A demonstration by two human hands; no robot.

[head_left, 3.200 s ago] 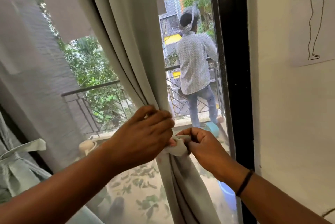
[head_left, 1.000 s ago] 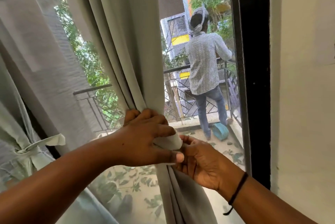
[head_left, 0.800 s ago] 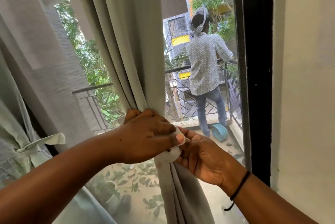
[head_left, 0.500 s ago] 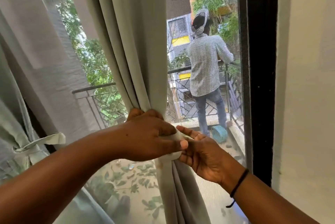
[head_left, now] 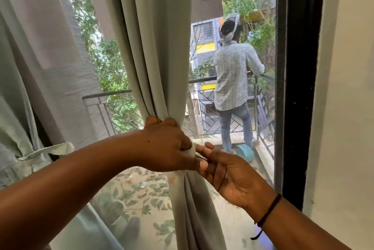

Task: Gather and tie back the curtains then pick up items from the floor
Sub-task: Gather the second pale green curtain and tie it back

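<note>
Left hand (head_left: 164, 148) bunches soft pleated curtain (head_left: 157, 51).

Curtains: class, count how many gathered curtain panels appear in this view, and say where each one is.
2. One curtain hangs at centre, gripped by the left hand; another tied curtain is at the left edge, partly cut off. More may lie outside view.

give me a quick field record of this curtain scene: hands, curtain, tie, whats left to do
left hand: grips the bunched pale grey-green fabric curtain
right hand: fingers straight, touching the left hand's fingertips
tie: pale fabric tie-back strip pinched under the left fingers, no finished knot visible
other curtain: far-left pale curtain already tied with a bow
remaining: finish the tie, then floor items
</note>
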